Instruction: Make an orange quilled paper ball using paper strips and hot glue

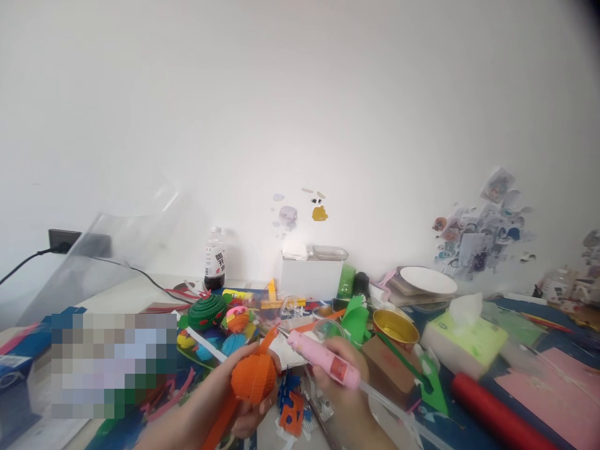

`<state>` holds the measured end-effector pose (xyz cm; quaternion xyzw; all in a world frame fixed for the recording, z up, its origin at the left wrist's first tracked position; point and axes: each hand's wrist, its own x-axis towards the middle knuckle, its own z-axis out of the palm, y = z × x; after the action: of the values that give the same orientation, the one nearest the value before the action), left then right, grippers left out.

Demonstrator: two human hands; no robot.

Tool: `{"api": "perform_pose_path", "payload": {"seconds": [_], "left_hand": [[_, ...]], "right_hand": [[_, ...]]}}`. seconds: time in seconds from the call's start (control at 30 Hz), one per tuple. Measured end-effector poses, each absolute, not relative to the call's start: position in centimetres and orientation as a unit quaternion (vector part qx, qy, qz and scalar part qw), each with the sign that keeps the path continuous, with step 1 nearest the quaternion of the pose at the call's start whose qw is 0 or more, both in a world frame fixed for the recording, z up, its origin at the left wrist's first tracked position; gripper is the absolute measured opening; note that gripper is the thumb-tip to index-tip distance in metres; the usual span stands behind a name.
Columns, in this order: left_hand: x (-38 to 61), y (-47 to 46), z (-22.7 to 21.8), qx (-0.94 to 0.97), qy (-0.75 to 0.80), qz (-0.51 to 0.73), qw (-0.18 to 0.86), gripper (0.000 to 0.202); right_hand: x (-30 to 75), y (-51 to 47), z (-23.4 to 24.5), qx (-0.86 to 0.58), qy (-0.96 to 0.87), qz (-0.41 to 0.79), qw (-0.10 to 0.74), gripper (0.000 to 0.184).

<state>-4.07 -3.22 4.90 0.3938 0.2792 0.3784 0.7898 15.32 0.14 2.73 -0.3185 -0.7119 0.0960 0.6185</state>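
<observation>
My left hand (pixel 234 409) is closed around an orange ribbed paper ball (pixel 253 377) with an orange paper strip trailing from it. My right hand (pixel 344 390) grips a pink glue gun (pixel 323 357), its tip pointing left toward the top of the orange ball. A clear glue stick sticks out behind the gun toward the lower right. Both hands are low in the middle of the view, above a cluttered table.
Around lie a green ribbed paper piece (pixel 207 310), small coloured paper balls (pixel 237 320), a gold foil bowl (pixel 395 325), a green tissue pack (pixel 464 340), a red roll (pixel 494 412), a white box (pixel 312 277), a dark bottle (pixel 214 260), a white plate (pixel 428 279). A cable runs from a wall socket (pixel 63 239).
</observation>
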Motion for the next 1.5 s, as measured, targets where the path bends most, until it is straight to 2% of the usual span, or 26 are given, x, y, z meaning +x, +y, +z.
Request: {"api": "perform_pose_path", "payload": {"seconds": [0.27,0.93,1.5], "left_hand": [[-4.3,-2.5,4.9,0.411,0.264,0.327,0.809,0.040],[-4.4,-2.5,5.0,0.423,0.252,0.327,0.806,0.040],[-4.1,-2.9,5.0,0.427,0.248,0.340,0.800,0.041]], "right_hand": [[15.1,0.0,3.1,-0.326,-0.694,0.106,0.633,0.033],[14.9,0.6,2.2,-0.366,-0.666,0.189,0.622,0.037],[14.9,0.8,1.7,-0.411,-0.673,0.124,0.603,0.031]]}}
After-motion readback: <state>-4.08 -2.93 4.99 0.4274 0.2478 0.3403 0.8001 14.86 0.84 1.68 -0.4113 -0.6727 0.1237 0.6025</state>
